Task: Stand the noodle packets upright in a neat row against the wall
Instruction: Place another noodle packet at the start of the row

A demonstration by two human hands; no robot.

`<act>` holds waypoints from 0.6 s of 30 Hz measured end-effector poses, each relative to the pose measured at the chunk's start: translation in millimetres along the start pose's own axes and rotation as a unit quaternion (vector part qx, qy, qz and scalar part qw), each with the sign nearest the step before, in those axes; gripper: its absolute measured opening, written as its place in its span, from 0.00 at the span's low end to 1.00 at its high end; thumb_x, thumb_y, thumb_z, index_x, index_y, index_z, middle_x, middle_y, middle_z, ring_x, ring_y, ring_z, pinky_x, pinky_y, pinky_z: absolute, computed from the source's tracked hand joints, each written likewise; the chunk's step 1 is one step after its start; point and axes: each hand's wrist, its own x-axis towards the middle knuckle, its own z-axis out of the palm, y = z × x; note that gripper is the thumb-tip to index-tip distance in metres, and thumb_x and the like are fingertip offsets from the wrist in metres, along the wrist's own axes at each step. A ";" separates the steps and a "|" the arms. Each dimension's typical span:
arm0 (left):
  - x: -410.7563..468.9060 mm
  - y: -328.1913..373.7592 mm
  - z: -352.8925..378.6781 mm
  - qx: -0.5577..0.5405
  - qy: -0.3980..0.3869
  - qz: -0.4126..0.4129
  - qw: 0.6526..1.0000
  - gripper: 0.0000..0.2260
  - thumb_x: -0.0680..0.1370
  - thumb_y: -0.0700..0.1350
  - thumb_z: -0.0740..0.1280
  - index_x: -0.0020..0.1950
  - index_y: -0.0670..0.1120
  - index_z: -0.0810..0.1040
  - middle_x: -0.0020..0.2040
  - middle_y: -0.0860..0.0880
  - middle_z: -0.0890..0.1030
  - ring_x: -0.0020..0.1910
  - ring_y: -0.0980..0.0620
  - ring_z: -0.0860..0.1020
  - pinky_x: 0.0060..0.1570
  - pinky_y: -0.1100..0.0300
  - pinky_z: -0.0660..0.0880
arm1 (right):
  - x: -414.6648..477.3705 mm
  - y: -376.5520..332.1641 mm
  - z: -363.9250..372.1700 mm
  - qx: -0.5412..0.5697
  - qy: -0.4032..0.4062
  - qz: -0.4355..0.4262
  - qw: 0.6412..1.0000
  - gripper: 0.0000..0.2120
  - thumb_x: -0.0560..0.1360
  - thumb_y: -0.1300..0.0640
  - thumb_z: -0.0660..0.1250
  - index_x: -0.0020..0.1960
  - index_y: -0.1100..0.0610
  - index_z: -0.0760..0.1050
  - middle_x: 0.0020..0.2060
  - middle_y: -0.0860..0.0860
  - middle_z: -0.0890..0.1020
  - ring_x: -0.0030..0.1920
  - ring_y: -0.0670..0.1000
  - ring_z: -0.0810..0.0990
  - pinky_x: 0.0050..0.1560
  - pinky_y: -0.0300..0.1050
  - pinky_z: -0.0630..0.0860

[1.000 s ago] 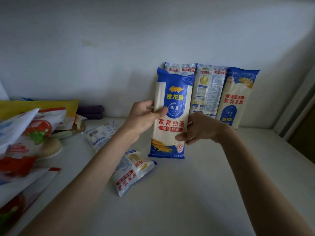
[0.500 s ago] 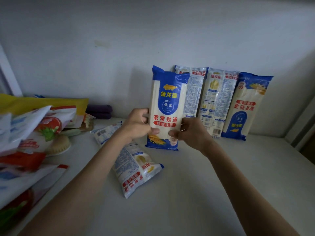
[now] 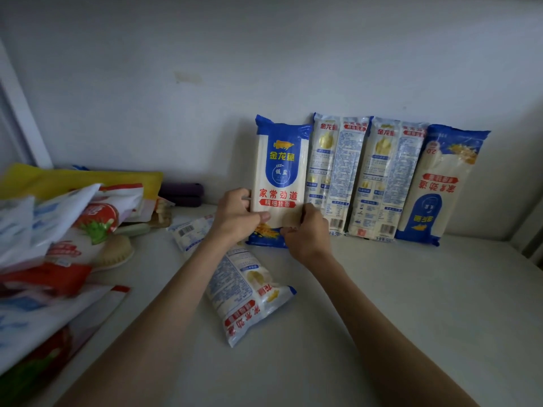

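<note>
My left hand (image 3: 235,220) and right hand (image 3: 305,233) pinch the lower sides of a glossy blue-and-white noodle packet (image 3: 279,177), upright against the wall (image 3: 205,83). Right of it stand three flat packets (image 3: 390,177). Another packet (image 3: 246,292) lies below on the open white shelf (image 3: 411,304).

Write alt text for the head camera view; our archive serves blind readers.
Both hands, left hand and right hand, hold a blue-and-white noodle packet upright at the left end of three standing packets against the wall. Two more packets lie flat on the shelf.
</note>
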 end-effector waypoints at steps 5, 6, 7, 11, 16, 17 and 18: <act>0.0 -1.2 -7.9 0.051 -0.050 -0.005 0.997 0.35 0.66 0.35 0.79 0.69 0.49 0.70 0.51 0.48 0.86 0.48 0.52 0.84 0.48 0.56 0.80 | 4.4 -1.4 11.6 -0.036 0.030 0.002 0.999 0.17 0.71 0.62 0.67 0.60 0.58 0.71 0.54 0.55 0.80 0.55 0.58 0.78 0.52 0.54 0.78; -1.3 -2.6 -7.7 0.057 -0.060 -0.004 0.997 0.38 0.65 0.33 0.78 0.71 0.50 0.68 0.48 0.48 0.86 0.46 0.52 0.84 0.45 0.57 0.80 | 5.1 -1.7 13.0 -0.043 0.036 0.003 0.998 0.17 0.71 0.61 0.67 0.60 0.57 0.71 0.54 0.55 0.80 0.55 0.58 0.78 0.51 0.54 0.78; -1.5 -4.2 -6.4 0.066 -0.059 -0.003 0.996 0.39 0.65 0.32 0.78 0.71 0.51 0.68 0.44 0.49 0.86 0.44 0.53 0.84 0.44 0.58 0.80 | 6.0 -2.2 13.9 -0.048 0.040 0.003 0.998 0.18 0.71 0.61 0.68 0.60 0.58 0.71 0.54 0.55 0.80 0.55 0.59 0.78 0.51 0.54 0.78; 7.2 -10.5 2.1 0.115 -0.007 -0.004 0.993 0.32 0.66 0.36 0.78 0.65 0.50 0.69 0.42 0.48 0.85 0.44 0.49 0.83 0.49 0.49 0.81 | 12.4 -5.5 13.2 -0.094 0.048 -0.010 0.994 0.18 0.69 0.61 0.69 0.59 0.59 0.73 0.55 0.56 0.80 0.54 0.58 0.79 0.51 0.54 0.79; 12.6 -12.4 11.6 0.191 0.034 0.024 0.981 0.23 0.67 0.44 0.77 0.54 0.52 0.68 0.46 0.49 0.82 0.47 0.46 0.81 0.44 0.52 0.78 | 21.5 -8.3 13.2 -0.119 0.051 -0.002 0.992 0.17 0.68 0.62 0.71 0.56 0.61 0.75 0.53 0.57 0.80 0.52 0.60 0.80 0.49 0.54 0.79; 13.4 -12.1 12.6 0.203 0.038 0.029 0.978 0.23 0.67 0.45 0.77 0.55 0.51 0.67 0.47 0.49 0.82 0.48 0.46 0.80 0.42 0.53 0.76 | 22.3 -8.6 13.7 -0.121 0.051 0.000 0.991 0.17 0.68 0.62 0.71 0.56 0.61 0.75 0.53 0.57 0.80 0.52 0.60 0.80 0.49 0.53 0.79; 14.2 -12.0 13.5 0.212 0.041 0.032 0.976 0.23 0.67 0.45 0.77 0.55 0.51 0.67 0.47 0.49 0.82 0.48 0.46 0.80 0.41 0.54 0.75 | 22.8 -8.4 14.1 -0.123 0.053 0.002 0.991 0.17 0.68 0.62 0.71 0.56 0.61 0.75 0.53 0.57 0.80 0.52 0.60 0.80 0.48 0.53 0.79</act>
